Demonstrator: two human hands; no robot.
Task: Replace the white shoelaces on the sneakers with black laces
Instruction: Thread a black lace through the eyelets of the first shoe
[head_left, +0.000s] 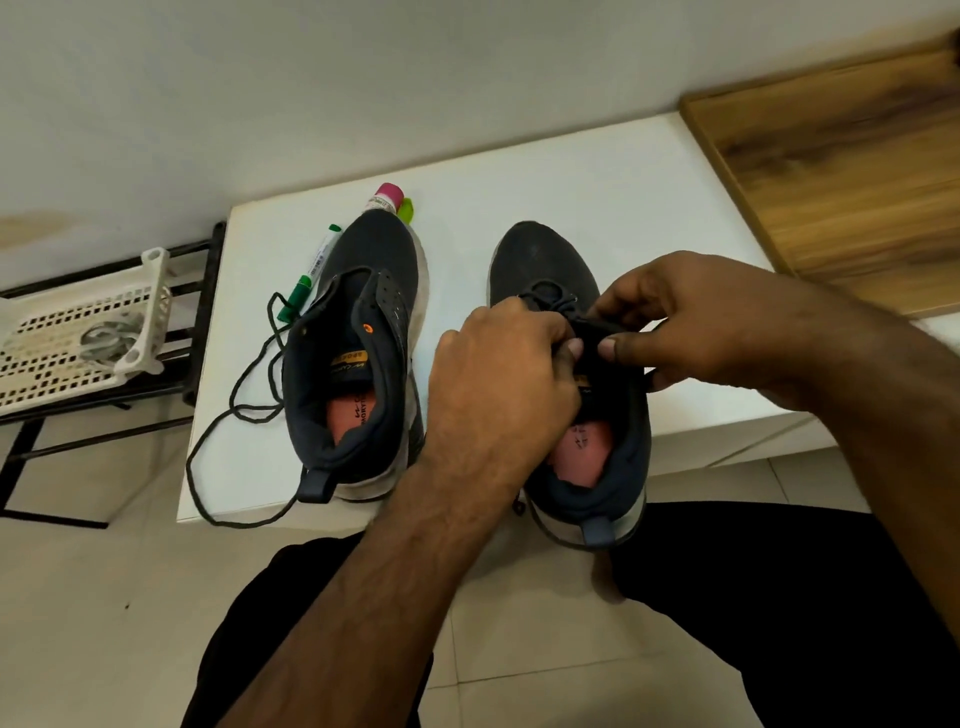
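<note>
Both of my forearms reach up from my lap to the right sneaker (582, 395), which stands on the white table (519, 187) with its heel at the near edge and its toe pointing away from me. My left hand (506, 358) is curled over the tongue area from the left, thumb and fingers pinching dark material there. My right hand (675, 322) comes in from the right and pinches the same spot, its thumb tip almost touching the left thumb. Whether I am gripping the tongue itself or the dark lace (550, 304) threaded through the eyelets just beyond my fingers, I cannot quite tell, since my knuckles hide it.

Just beside it, to the left, stands the left sneaker (358, 353), unlaced, its tongue pulled open so the orange insole shows. A loose black lace (234, 395) trails from its left side in loops over the table and past the near edge.

A green marker (309, 273) lies along that shoe's outer side. Behind its toe a pink-capped tube (387, 197) and a small green object (406, 209) peek out.

Further left, off the table, a white perforated basket (67, 332) sits on a black metal rack (202, 312); in it lies a pale coiled bundle (106, 340), too blurred to identify. A wooden surface (841, 171) adjoins the table on the far right.
</note>
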